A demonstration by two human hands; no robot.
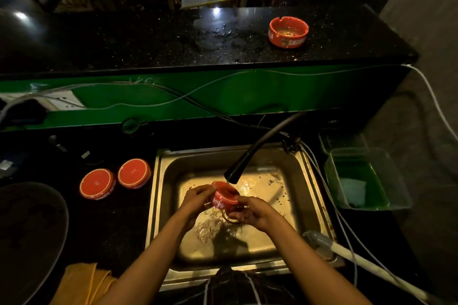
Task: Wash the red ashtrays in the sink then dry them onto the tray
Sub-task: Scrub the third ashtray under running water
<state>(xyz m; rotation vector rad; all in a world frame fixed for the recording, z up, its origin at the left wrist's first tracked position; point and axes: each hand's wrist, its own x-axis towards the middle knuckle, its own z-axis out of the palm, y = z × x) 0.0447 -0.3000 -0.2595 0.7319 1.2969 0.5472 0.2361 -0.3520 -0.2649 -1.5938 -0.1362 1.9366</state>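
The dark surface (119, 218) carried a steel sink (312, 181), its basin littered with ash and scraps, and a round tray (29, 218) sat at the far left. Two washed ashtrays (98, 183) lay upside down beside the sink, and a dirty one (288, 31) waited on the upper ledge. Under the tap (238, 168), the ashtray in hand (224, 197) was tilted bottom-up in the stream. The left hand (195, 199) curled its fingers round the near rim; the right hand (252, 213) gripped the other side. Wet glazed sides could slip from that grip and crack against the steel, I judged, and the loosened debris might clog the drain.
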